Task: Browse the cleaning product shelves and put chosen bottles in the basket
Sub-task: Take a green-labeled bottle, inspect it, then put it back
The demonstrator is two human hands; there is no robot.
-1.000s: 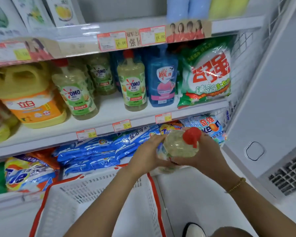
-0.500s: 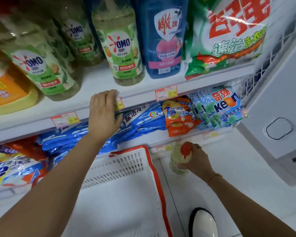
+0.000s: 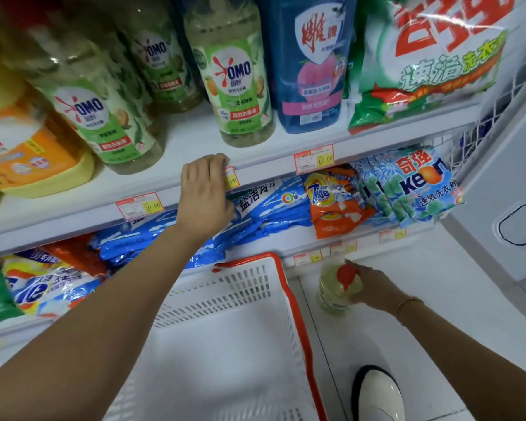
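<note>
At the shelf's left edge an orange-and-yellow jug (image 3: 27, 156) is sitting, its label too cropped to read. Beside it three clear bottles of pale green liquid are standing with green labels reading "OMO": one (image 3: 103, 117) near the front edge, one (image 3: 161, 59) further back, and a third (image 3: 240, 83) near the front edge by the middle. Right of that a glossy blue bottle (image 3: 313, 65) is showing a white shield with red Chinese characters and a pink peach picture, and a crinkled green-and-white bag (image 3: 432, 62) with large red characters is leaning at the shelf's right end. Along the shelf (image 3: 195, 147) front edge, red-framed price tags are reading "10.00" (image 3: 140, 205) and "12.00" (image 3: 314, 159). The left hand (image 3: 205, 192) is resting on that front edge, fingers curled over a third tag, gripping nothing. On the shelf below, shiny soft packs are lying: a "Tide" bag (image 3: 40, 287) at the far left, blue packs (image 3: 255, 208) with white characters in the middle, an orange "Tide" pack (image 3: 334, 199), then blue-white "Keon" packs (image 3: 419, 183) at the right end. The white plastic basket (image 3: 225, 344), slotted-walled with a red rim, is standing below, holding nothing visible. To its right, outside the rim, the right hand (image 3: 374, 288) is gripping a clear bottle (image 3: 337, 290) of yellowish liquid with a red cap, upright, low near the white floor; whether it is touching the floor I cannot tell. A glossy white shoe (image 3: 377, 393) is showing at the bottom edge.
</note>
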